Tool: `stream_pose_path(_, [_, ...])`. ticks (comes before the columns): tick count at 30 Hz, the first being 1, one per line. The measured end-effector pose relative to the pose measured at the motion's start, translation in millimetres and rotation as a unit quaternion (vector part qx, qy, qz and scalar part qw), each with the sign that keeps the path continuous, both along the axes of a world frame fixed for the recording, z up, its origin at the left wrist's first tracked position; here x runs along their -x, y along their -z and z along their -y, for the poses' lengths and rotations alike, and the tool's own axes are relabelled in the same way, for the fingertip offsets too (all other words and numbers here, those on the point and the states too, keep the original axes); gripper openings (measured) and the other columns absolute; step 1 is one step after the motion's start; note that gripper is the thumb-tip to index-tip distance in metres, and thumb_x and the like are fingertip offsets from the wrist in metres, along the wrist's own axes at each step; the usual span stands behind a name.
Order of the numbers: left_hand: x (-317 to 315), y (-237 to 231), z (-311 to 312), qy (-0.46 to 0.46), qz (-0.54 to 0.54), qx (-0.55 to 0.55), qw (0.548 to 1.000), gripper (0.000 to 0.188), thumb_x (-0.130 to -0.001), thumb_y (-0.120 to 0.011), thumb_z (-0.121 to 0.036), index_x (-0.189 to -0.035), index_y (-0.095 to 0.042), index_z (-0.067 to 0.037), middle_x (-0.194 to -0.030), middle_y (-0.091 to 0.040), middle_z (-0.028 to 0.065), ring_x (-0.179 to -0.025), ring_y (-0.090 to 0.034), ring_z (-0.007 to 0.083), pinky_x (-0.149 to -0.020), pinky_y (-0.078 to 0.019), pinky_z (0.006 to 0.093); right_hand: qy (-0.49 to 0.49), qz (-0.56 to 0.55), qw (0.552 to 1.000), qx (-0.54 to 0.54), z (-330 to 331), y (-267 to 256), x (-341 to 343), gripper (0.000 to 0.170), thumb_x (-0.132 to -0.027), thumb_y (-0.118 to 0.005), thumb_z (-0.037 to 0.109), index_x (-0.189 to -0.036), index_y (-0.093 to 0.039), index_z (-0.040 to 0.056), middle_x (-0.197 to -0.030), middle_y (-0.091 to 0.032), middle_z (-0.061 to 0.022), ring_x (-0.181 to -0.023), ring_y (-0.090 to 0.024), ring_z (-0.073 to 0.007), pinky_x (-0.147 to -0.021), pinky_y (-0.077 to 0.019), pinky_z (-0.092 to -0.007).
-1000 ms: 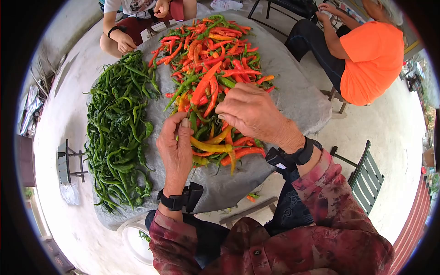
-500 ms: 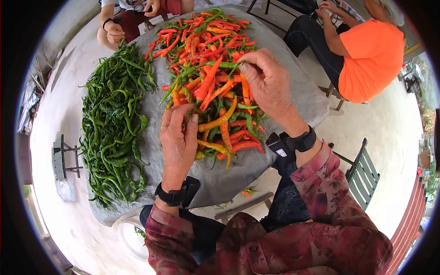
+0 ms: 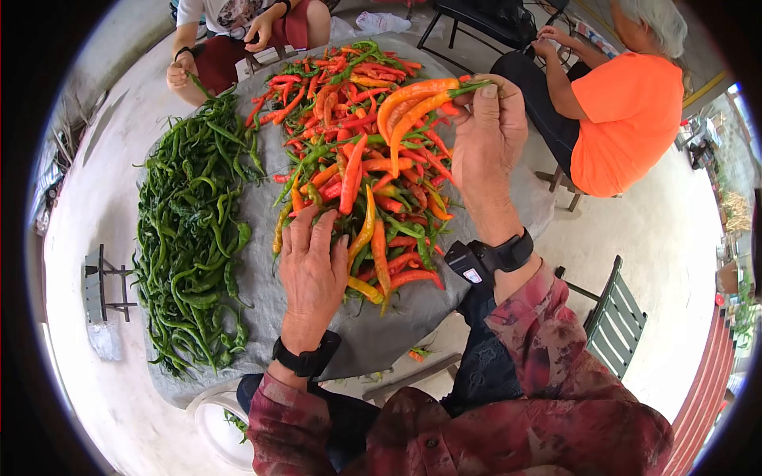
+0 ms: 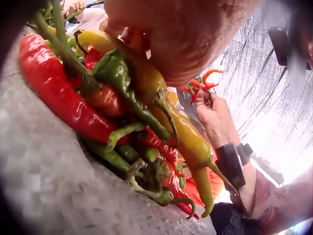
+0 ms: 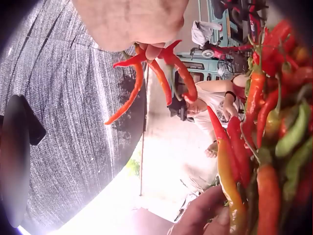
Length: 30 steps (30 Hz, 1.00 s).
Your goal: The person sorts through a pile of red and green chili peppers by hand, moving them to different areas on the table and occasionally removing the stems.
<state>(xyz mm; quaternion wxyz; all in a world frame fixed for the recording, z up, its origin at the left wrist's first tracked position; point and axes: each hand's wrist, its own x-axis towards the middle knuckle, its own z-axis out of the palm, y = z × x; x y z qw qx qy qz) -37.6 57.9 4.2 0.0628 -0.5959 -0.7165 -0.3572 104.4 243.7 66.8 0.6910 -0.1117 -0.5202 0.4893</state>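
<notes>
A few orange-red chili peppers (image 3: 421,111) hang together from my right hand (image 3: 492,151), which pinches their green stems between thumb and fingers, raised over the far right of the heap. The right wrist view shows the same held chili peppers (image 5: 133,95) dangling below the fingers. My left hand (image 3: 313,274) rests on the near left side of the heap of red, orange and green chili peppers (image 3: 352,174), fingers loosely extended. Beside its thumb lies a yellow chili pepper (image 3: 363,234). Close under that hand, the left wrist view shows a glossy red chili pepper (image 4: 63,98).
A long heap of green chili peppers (image 3: 190,238) lies to the left on the grey sheet (image 3: 373,341). A white bucket (image 3: 208,432) stands at the near left. One person sits across the table, another in an orange shirt (image 3: 627,119) at right. A slatted chair (image 3: 617,317) stands at right.
My right hand has moved from the heap up and right, lifting several chili peppers by their stems. My left hand has lowered and spread over the heap. The person across has lifted a green pepper.
</notes>
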Motion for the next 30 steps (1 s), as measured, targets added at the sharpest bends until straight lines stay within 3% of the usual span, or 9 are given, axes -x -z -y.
stream_pose_path(1, [0, 0, 0, 0.004, -0.011, 0.003, 1.0, 0.035, -0.082, -0.068, -0.008, -0.116, -0.061, -0.004, -0.121, -0.054, 0.0143, -0.108, -0.055, 0.0348, -0.088, -0.048, 0.0427, 0.0, -0.001, 1.0, -0.001, 0, 1, 4, 0.016, -0.101, -0.051, 0.014, -0.108, -0.057, -0.0001, -0.098, -0.061, -0.0072, -0.082, -0.061, -0.0122, -0.072, -0.0552, -0.0274])
stream_pose_path(5, [-1, -1, 3, 0.008, -0.005, 0.019, 1.0, 0.031, -0.084, -0.065, -0.006, -0.115, -0.06, -0.003, -0.123, -0.054, 0.0154, -0.112, -0.055, 0.0369, -0.09, -0.0481, 0.0432, -0.034, 0.245, 0.968, 0.05, -3, 26, 10, 0.017, -0.097, -0.057, 0.01, -0.109, -0.056, -0.0027, -0.093, -0.063, -0.0081, -0.077, -0.064, -0.0153, -0.069, -0.055, -0.0269])
stream_pose_path(7, [0, -1, 3, 0.012, -0.001, 0.008, 1.0, 0.029, -0.085, -0.065, -0.006, -0.114, -0.061, -0.003, -0.123, -0.054, 0.0152, -0.112, -0.056, 0.0367, -0.089, -0.0484, 0.0428, 0.042, 0.366, 0.93, -0.011, 2, 31, 8, 0.021, -0.092, -0.061, 0.004, -0.112, -0.057, -0.0018, -0.094, -0.063, -0.0094, -0.074, -0.063, -0.016, -0.067, -0.0537, -0.028])
stream_pose_path(10, [2, 1, 4, 0.017, 0.006, -0.009, 1.0, 0.028, -0.083, -0.066, -0.006, -0.11, -0.062, -0.003, -0.12, -0.055, 0.0138, -0.107, -0.056, 0.0351, -0.089, -0.0483, 0.0429, 0.131, 0.386, 0.911, -0.057, 11, 22, -5, 0.02, -0.087, -0.064, 0.002, -0.107, -0.062, 0.0005, -0.091, -0.064, -0.0102, -0.074, -0.063, -0.0158, -0.066, -0.0521, -0.0299])
stream_pose_path(14, [6, 3, 5, 0.024, -0.006, -0.013, 1.0, 0.026, -0.08, -0.068, -0.006, -0.106, -0.064, -0.004, -0.115, -0.058, 0.0117, -0.103, -0.056, 0.0332, -0.089, -0.0477, 0.043, 0.147, 0.391, 0.904, -0.093, 18, 19, -14, 0.012, -0.085, -0.067, 0.003, -0.097, -0.065, 0.0029, -0.086, -0.063, -0.0091, -0.075, -0.062, -0.0163, -0.064, -0.0506, -0.0303])
stream_pose_path(17, [7, 1, 6, 0.015, -0.022, -0.025, 0.999, 0.026, -0.079, -0.069, -0.005, -0.104, -0.064, -0.004, -0.113, -0.058, 0.0116, -0.102, -0.057, 0.0333, -0.088, -0.0478, 0.0428, 0.04, 0.484, 0.864, -0.134, 27, 17, -20, 0.008, -0.085, -0.07, 0.009, -0.09, -0.066, 0.0035, -0.082, -0.063, -0.0079, -0.076, -0.063, -0.0194, -0.064, -0.0505, -0.0322])
stream_pose_path(19, [8, -3, 8, 0.009, -0.04, -0.021, 0.999, 0.024, -0.081, -0.067, -0.005, -0.105, -0.063, -0.003, -0.114, -0.058, 0.0127, -0.103, -0.057, 0.0345, -0.088, -0.0479, 0.0429, -0.029, 0.562, 0.798, -0.215, 28, 24, -21, 0.013, -0.084, -0.071, 0.014, -0.091, -0.065, 0.0056, -0.082, -0.063, -0.007, -0.075, -0.063, -0.0239, -0.065, -0.0507, -0.034])
stream_pose_path(24, [6, -6, 7, 0.003, -0.059, -0.017, 0.998, 0.023, -0.083, -0.065, -0.005, -0.105, -0.063, -0.002, -0.114, -0.059, 0.0142, -0.104, -0.056, 0.0358, -0.089, -0.0465, 0.0438, -0.001, 0.513, 0.827, -0.231, 48, 33, -9, 0.022, -0.079, -0.073, 0.01, -0.101, -0.068, 0.0075, -0.086, -0.059, -0.0052, -0.079, -0.061, -0.0234, -0.068, -0.0501, -0.035])
stream_pose_path(30, [1, -4, 3, 0.084, 0.043, -0.079, 0.992, 0.02, -0.084, -0.064, 0.0, -0.104, -0.062, -0.001, -0.109, -0.061, 0.0142, -0.094, -0.062, 0.0334, -0.081, -0.0512, 0.04, 0.032, 0.503, 0.765, -0.402, 53, 37, 5, 0.017, -0.078, -0.071, 0.009, -0.094, -0.067, 0.0068, -0.085, -0.056, -0.0049, -0.084, -0.058, -0.0262, -0.072, -0.0497, -0.0366])
